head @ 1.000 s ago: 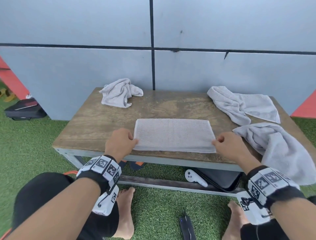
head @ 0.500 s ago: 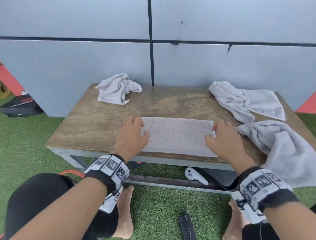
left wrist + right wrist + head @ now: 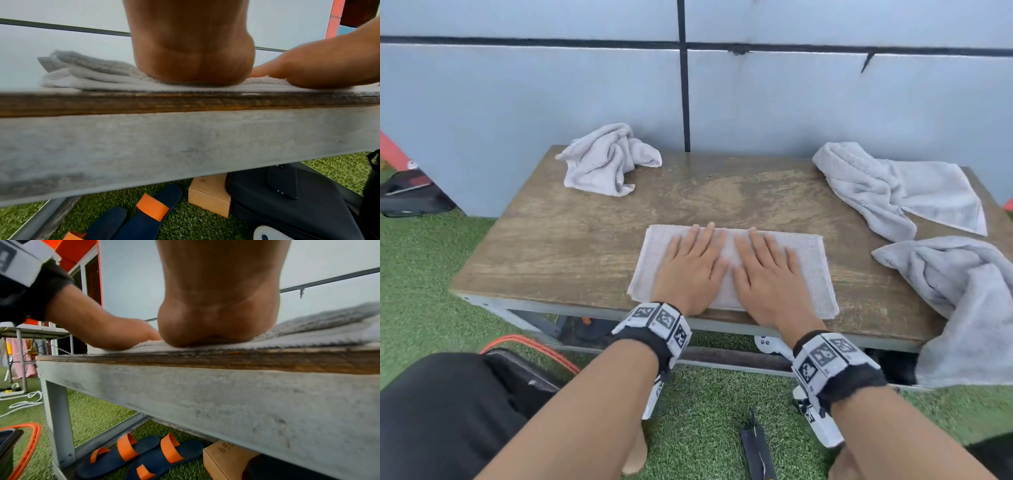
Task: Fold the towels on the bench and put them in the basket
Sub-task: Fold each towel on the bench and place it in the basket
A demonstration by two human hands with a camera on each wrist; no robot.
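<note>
A folded white towel [image 3: 812, 270] lies flat near the front edge of the wooden bench [image 3: 558, 246]. My left hand [image 3: 693, 267] and my right hand [image 3: 767, 270] press flat on its middle, side by side, fingers straight. In the left wrist view the heel of my left hand [image 3: 193, 65] bears on the folded towel [image 3: 86, 76]; in the right wrist view my right hand [image 3: 218, 318] does the same on the towel [image 3: 320, 335]. Three crumpled towels lie around: back left [image 3: 606, 161], back right [image 3: 893, 188], and one draped over the right edge [image 3: 962, 301]. No basket is in view.
A grey panelled wall [image 3: 585, 96] stands right behind the bench. Under the bench are blue-and-orange sandals [image 3: 144, 456], a cardboard box [image 3: 207, 198], a dark case [image 3: 287, 203] and a white controller [image 3: 770, 344]. Green turf [image 3: 421, 274] surrounds everything; an orange-rimmed object [image 3: 530, 346] lies by my left knee.
Both hands let go of the towel's front corners, slid inward from its ends and now lie flat together on its middle. The head view has moved closer.
</note>
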